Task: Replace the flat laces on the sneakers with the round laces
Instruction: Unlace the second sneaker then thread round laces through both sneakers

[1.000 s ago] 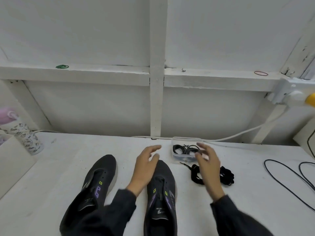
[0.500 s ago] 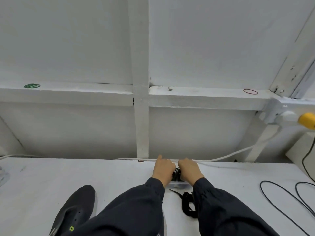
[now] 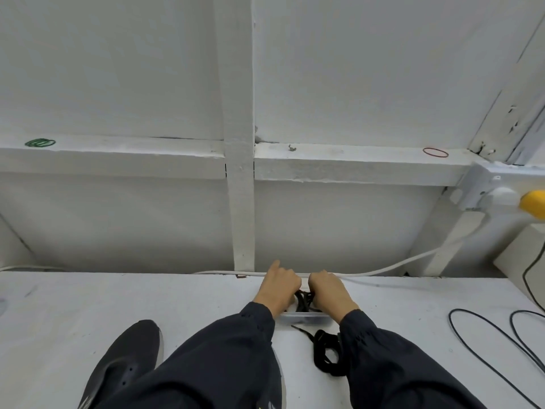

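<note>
A small clear container (image 3: 306, 317) sits near the table's back edge with a bundle of black round laces (image 3: 303, 299) in it. My left hand (image 3: 278, 287) and my right hand (image 3: 328, 293) are side by side over the container. Their fingers curl down onto the lace bundle, and the fingertips are hidden. A loose pile of black flat laces (image 3: 326, 354) lies on the table just in front of the container. One dark sneaker (image 3: 124, 364) lies at the lower left. The second sneaker (image 3: 280, 388) is almost wholly hidden under my left sleeve.
A white cable (image 3: 383, 271) runs along the back edge of the white table (image 3: 88, 305). Thin black cables (image 3: 486, 335) loop at the right. A white wall frame with a ledge stands close behind, with a socket and yellow plug (image 3: 530, 202) at the right.
Both hands have reached forward from above the sneakers to the container and closed onto the laces. The view has tilted up, so the sneakers have dropped toward the bottom edge.
</note>
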`<action>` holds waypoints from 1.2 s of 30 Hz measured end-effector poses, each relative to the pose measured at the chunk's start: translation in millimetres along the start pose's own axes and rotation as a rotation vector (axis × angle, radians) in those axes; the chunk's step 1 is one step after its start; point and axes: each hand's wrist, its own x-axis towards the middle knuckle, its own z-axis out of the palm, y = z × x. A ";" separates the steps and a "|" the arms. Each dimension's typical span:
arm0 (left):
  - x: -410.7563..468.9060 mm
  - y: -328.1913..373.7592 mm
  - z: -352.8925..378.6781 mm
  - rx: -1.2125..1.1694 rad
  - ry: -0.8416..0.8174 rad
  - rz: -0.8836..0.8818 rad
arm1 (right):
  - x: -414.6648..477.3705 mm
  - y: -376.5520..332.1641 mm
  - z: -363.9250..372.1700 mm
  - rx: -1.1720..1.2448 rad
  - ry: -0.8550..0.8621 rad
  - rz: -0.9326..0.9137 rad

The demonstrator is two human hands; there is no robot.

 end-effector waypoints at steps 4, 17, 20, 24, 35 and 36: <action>-8.6 -35.0 -12.1 -0.260 0.144 -0.059 | 2.3 0.1 -34.1 0.100 0.048 0.029; -130.3 -181.5 39.9 -0.473 0.081 -0.490 | 11.1 -107.2 -63.7 0.841 -0.167 -0.158; -142.6 -182.5 62.2 -0.445 0.021 -0.540 | 16.3 -137.6 -35.3 0.795 -0.228 -0.143; -145.4 -177.3 79.3 -0.434 -0.063 -0.588 | 21.4 -159.2 5.6 0.564 -0.178 -0.119; -157.8 -165.9 60.5 -0.609 -0.113 -0.653 | 21.2 -142.4 37.6 0.581 -0.137 -0.067; -160.3 -156.7 52.9 -0.630 -0.047 -0.651 | 18.8 -140.9 37.3 0.558 -0.133 -0.048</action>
